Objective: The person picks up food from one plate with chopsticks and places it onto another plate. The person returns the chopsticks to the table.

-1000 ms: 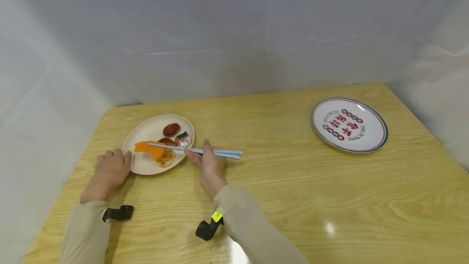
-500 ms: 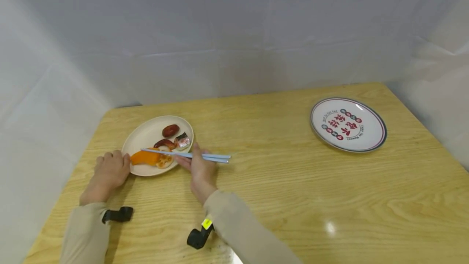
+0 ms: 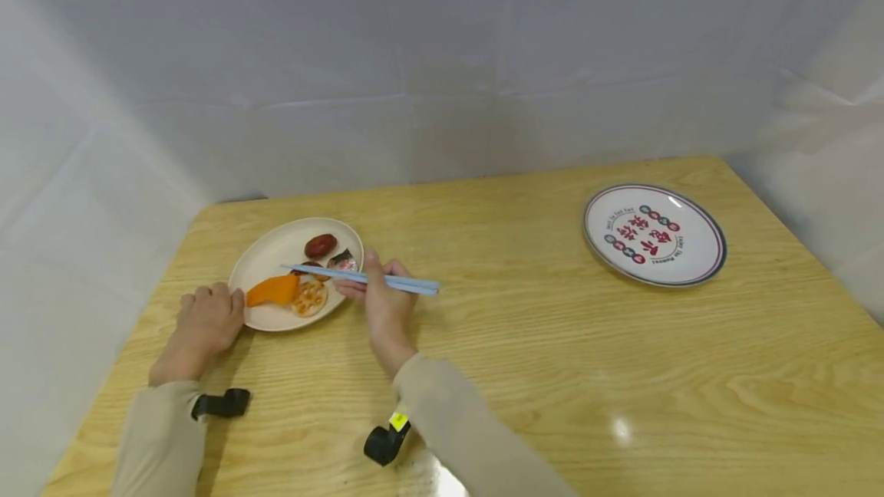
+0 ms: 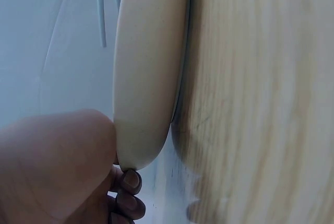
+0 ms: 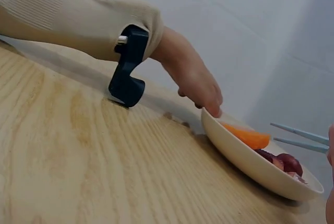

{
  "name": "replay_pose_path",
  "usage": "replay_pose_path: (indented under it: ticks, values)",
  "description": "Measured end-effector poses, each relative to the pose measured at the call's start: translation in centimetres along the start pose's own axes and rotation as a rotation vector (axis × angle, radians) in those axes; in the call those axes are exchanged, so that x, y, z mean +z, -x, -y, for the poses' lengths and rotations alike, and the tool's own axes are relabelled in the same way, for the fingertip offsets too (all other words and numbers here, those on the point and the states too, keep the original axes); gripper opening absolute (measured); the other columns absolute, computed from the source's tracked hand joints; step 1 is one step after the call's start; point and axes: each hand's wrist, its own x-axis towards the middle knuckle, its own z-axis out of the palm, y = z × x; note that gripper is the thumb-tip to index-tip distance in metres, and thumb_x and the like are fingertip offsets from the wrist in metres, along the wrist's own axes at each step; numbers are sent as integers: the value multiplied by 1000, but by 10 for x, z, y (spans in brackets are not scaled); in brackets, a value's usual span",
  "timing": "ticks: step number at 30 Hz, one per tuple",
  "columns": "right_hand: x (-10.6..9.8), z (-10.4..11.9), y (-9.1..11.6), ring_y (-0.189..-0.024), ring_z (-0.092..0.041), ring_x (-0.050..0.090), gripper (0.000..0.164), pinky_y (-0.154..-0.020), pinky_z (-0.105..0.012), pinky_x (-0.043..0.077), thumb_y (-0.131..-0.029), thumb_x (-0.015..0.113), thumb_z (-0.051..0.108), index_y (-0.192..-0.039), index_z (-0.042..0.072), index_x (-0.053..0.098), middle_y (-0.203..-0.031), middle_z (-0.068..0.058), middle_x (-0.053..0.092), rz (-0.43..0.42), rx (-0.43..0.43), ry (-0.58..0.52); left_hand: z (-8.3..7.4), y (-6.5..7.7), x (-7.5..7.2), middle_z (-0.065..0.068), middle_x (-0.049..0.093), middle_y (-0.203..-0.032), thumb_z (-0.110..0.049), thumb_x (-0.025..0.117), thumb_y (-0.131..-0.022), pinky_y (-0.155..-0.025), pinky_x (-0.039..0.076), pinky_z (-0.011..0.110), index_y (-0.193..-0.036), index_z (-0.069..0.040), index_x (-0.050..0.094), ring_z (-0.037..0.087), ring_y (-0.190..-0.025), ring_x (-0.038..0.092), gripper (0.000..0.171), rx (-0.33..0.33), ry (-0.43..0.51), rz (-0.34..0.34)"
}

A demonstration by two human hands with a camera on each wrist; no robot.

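Observation:
My left hand point(image 3: 209, 320) grips the left rim of a cream plate point(image 3: 262, 261), thumb on the rim and fingers curled beneath, as the left wrist view shows. On this plate lie an orange slice point(image 3: 272, 291), a lotus root slice point(image 3: 308, 297), a dark red oval piece point(image 3: 321, 245) and a black-and-pink piece point(image 3: 343, 260). Another dark red piece is partly covered by the pale blue chopsticks point(image 3: 414, 284), which my right hand point(image 3: 388, 317) holds from the plate's right side. In the right wrist view the chopstick tips stand apart above the food, nothing between them.
A white plate point(image 3: 697, 240) with red characters and a dark rim sits at the far right of the wooden table point(image 3: 525, 343). White sheeting point(image 3: 456, 60) closes off the back and sides. Each wrist carries a black camera mount point(image 3: 222, 403).
The chopsticks dip left and toward me over the orange slice, then rise back over the dark red piece. The orange slice now lies slightly further left and nearer. My left hand stays at the rim.

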Motion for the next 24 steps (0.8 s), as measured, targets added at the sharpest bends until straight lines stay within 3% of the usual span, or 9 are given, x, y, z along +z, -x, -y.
replay_pose_path:
  ticks: [6,11,19,24]
  values:
    - [-7,4,-7,-65,-38,70,36,-58,-36,56,-97,59,17,-67,8,42,-76,-37,62,-4,-42,-2,1,1,0,41,39,-95,-22,19,-105,-78,30,59,-98,20,41,54,-89,34,48,-13,14,15]
    - [-23,9,-17,-60,-26,70,35,-59,-35,56,-97,60,21,-68,7,45,-72,-30,64,-36,-90,28,0,2,1,42,38,-96,-23,18,-105,-77,31,61,-99,20,41,56,-90,33,49,-11,29,9]
    - [-43,37,-47,-56,-19,69,34,-60,-32,56,-98,58,16,-68,5,44,-64,-16,65,-79,-190,-72,-3,3,-1,42,38,-100,-26,17,-106,-79,30,62,-103,21,40,54,-92,32,53,-28,32,25]
    - [-60,53,-63,-59,-21,70,34,-62,-34,57,-98,57,16,-69,5,44,-69,-24,66,-96,-265,-6,-4,4,-2,42,39,-99,-26,16,-106,-80,30,61,-102,20,41,53,-92,32,53,-24,30,30]
